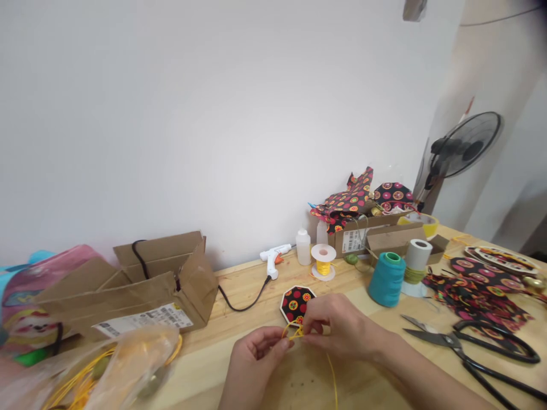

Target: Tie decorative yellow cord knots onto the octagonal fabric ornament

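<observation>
My left hand (252, 364) and my right hand (342, 327) meet low in the middle of the wooden table (239, 279). Both pinch a thin yellow cord (294, 333), which forms a small loop between the fingertips and trails down toward me. Just behind the fingers lies an octagonal patch (294, 302) of black fabric with red and yellow circles, edged in white. A small spool of yellow cord (323, 260) stands farther back.
Torn cardboard box (141, 285) and plastic bags at left. A white glue gun (273, 259) with black cable, two small bottles, a teal thread cone (387, 279), a grey spool, black scissors (470, 341), patterned fabric pieces and a box at right. A fan stands beyond.
</observation>
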The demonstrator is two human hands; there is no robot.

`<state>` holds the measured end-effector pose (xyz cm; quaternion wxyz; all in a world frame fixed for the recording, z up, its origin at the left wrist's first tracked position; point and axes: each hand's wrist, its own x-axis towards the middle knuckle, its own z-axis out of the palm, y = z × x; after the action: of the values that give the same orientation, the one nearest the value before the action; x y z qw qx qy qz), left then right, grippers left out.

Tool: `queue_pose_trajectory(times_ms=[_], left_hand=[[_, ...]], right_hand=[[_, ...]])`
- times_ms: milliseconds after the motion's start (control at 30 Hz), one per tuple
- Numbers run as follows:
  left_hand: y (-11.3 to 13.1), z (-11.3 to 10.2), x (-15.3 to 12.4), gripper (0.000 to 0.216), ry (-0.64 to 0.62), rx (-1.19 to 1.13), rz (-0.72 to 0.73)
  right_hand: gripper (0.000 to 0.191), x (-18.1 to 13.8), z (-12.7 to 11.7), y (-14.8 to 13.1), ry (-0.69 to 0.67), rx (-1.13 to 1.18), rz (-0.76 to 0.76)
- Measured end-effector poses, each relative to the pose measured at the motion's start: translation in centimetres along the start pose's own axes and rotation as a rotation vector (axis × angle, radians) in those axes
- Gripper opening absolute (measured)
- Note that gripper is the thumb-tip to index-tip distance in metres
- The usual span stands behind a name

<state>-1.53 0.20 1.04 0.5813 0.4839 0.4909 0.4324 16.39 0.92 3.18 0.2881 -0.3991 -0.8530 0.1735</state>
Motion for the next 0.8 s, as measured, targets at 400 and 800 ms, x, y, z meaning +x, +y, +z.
queue_pose_trajectory(times_ms=[400, 800], left_hand=[[0.42, -0.18, -0.35, 0.02, -0.045, 0.169, -0.017], [0.09, -0.06, -0.41, 0.02, 0.022, 0.251, 0.027]], right_hand=[[0.016, 0.83, -0.12, 0.4, 0.275, 0.873, 0.432], [0.013, 0.25, 0.24, 0.44, 0.285, 1.403, 0.574]])
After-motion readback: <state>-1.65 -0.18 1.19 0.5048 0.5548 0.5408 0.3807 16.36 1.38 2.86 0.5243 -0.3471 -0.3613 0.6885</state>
